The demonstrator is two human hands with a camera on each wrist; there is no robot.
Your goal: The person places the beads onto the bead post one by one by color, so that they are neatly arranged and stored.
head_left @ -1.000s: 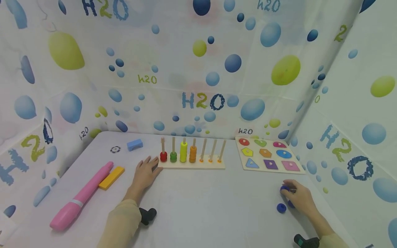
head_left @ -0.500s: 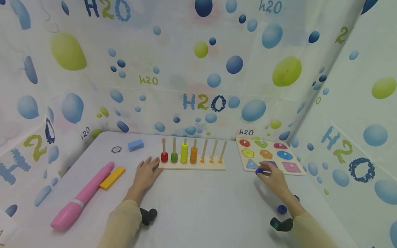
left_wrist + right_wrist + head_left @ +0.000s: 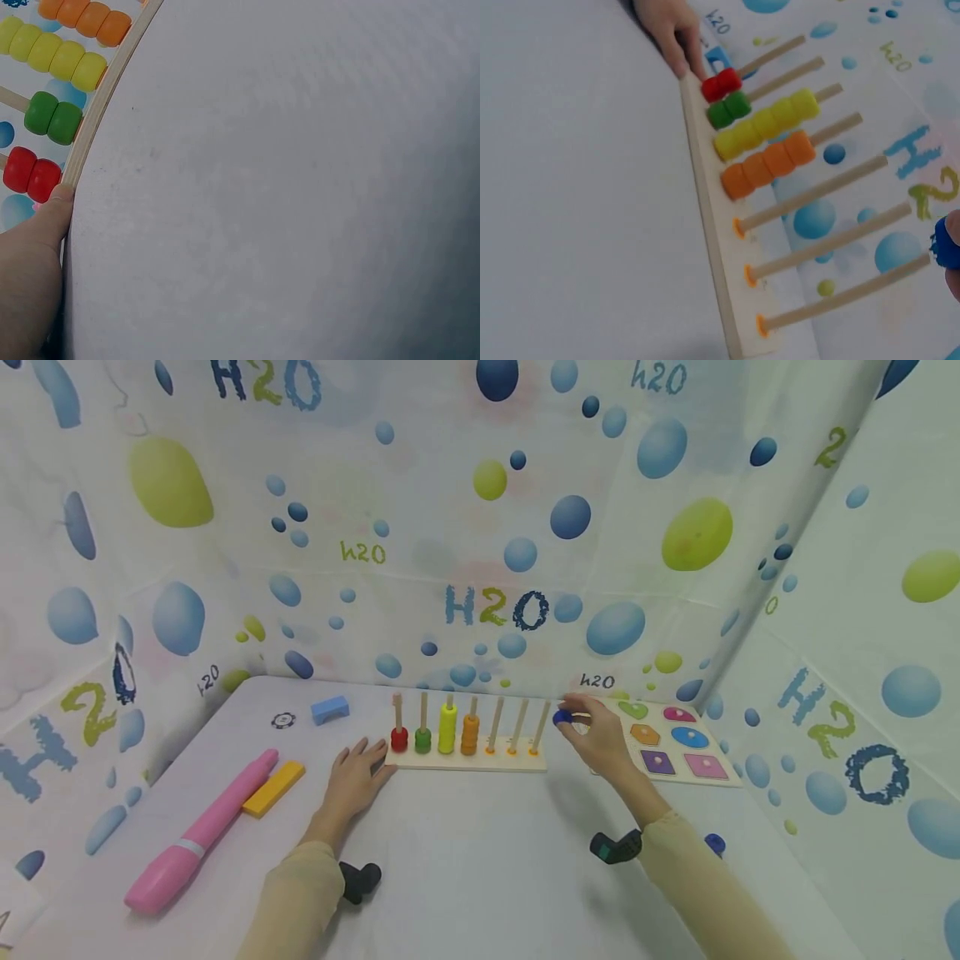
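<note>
A wooden peg abacus (image 3: 465,762) stands on the white table. Red, green, yellow and orange beads fill its four left pegs, and three bare pegs rise at the right. The left hand (image 3: 356,779) holds the base's left end, thumb along the front edge and fingers behind; the left wrist view shows the thumb (image 3: 56,214) there. Between thumb and fingers the right hand (image 3: 597,735) pinches a dark blue bead (image 3: 946,244), close to the top of the rightmost peg (image 3: 847,292). Another blue bead (image 3: 715,843) lies beside the right sleeve.
Right of the abacus lies a shape puzzle board (image 3: 678,762), partly behind the right hand. At left are a long pink tapered object (image 3: 198,839), a yellow block (image 3: 273,789), a blue block (image 3: 330,710) and a small black-and-white disc (image 3: 282,721). Patterned cloth encloses the table.
The right hand has carried a blue bead from the loose beads at the right, leftward across the puzzle board, to the rightmost peg. The left hand stays at the abacus base.
</note>
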